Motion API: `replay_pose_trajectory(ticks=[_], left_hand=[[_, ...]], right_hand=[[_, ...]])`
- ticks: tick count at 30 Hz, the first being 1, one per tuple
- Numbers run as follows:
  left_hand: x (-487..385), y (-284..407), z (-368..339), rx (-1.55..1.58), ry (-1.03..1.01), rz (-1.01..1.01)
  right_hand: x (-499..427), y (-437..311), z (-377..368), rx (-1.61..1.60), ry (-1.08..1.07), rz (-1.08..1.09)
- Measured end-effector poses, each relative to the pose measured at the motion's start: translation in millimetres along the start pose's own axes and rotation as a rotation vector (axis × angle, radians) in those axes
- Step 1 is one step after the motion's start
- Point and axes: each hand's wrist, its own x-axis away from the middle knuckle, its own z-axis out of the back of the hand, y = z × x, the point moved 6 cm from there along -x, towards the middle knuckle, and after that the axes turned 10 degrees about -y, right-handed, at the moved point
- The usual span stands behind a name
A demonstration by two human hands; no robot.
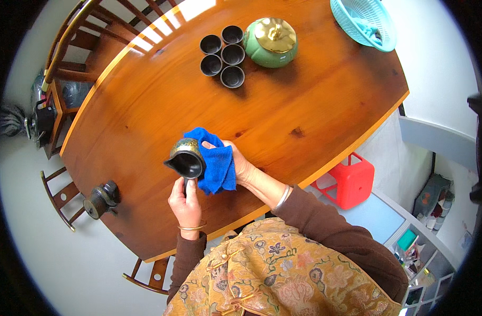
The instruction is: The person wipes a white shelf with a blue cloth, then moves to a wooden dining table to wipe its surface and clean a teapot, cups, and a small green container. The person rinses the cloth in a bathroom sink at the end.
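Observation:
My left hand (185, 203) grips the handle of a small dark pitcher (186, 162) with a pouring lip and a gold-patterned outside. Its black mouth is tilted up toward me, and the lip points left. A blue cloth (217, 168) is bunched in my right hand (239, 162), pressed against the pitcher's right side. Most of my right fingers are hidden behind the cloth. Both hands are above the near part of a wooden table (280, 106).
Several black cups (233, 54) stand beside a green lidded jar (271, 43). A turquoise basket (361, 27) holds a cloth at the far right. A dark pot-like vessel (101, 199) stands near the left edge. Wooden chairs (78, 51) and a red plastic stool (349, 181) stand around the table.

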Motion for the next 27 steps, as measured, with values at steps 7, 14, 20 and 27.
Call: replay_pose_trajectory(ticks=[7,14,20,27], left_hand=[[-37,34,-41,-0.090,-0.051,-0.040],[-89,67,-148,-0.184,-0.351,-0.179],[-134,54,-176,-0.265,-0.374,-0.140],[-158,56,-180,-0.374,-0.408,-0.094]], right_hand=[[62,-24,49,0.253,0.078,0.015],[108,2,91,0.459,0.162,-0.021],[110,-3,103,0.458,0.137,-0.063],[110,-5,107,0.392,0.120,-0.071]])
